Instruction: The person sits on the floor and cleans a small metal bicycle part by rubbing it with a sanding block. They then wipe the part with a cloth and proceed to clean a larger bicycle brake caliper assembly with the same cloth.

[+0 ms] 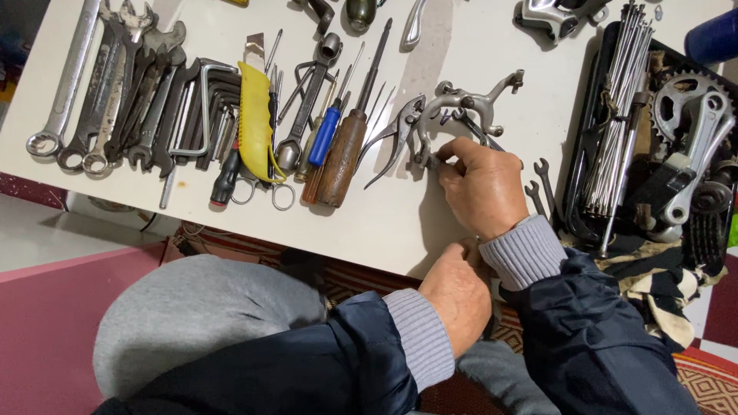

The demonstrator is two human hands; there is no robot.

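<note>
Surface: white tabletop (384, 223) seen from above, crowded with hand tools; patterned rug and a pink floor edge show below its near edge.
Landmark: grey metal brake caliper (461, 104), a curved two-armed piece lying flat on the tabletop, right of the middle.
Right hand (483, 188): resting on the tabletop just below the brake caliper, fingers curled narrow, fingertips pinching at the caliper's lower left arm end; whether a small part sits between them cannot be told.
Left hand (455, 292): below the brake caliper, at the table's near edge, loosely closed with its back to the camera; what it grips, if anything, cannot be told.
Sleeves: dark blue jacket with grey ribbed cuffs on both arms; grey trousers at the knee, lower left.
Pliers (396, 134): just left of the brake caliper, jaws toward it, handles spread and pointing down-left.
Wooden-handled screwdriver (350, 142): left of the pliers, shaft pointing up and to the right.
Blue-handled screwdriver (323, 134): beside the wooden one, further from the caliper.
Yellow tool (254, 123): well left of the caliper, lying over hex keys and small scissors.
Spanners (115, 84): farthest left of the caliper, a fanned row of grey wrenches.
Small spanners (540, 188): just right of the right hand, below the caliper.
Black tray (588, 115): right of the caliper, holding a bundle of spokes (619, 100), a crank arm (703, 146) and a toothed sprocket.
</note>
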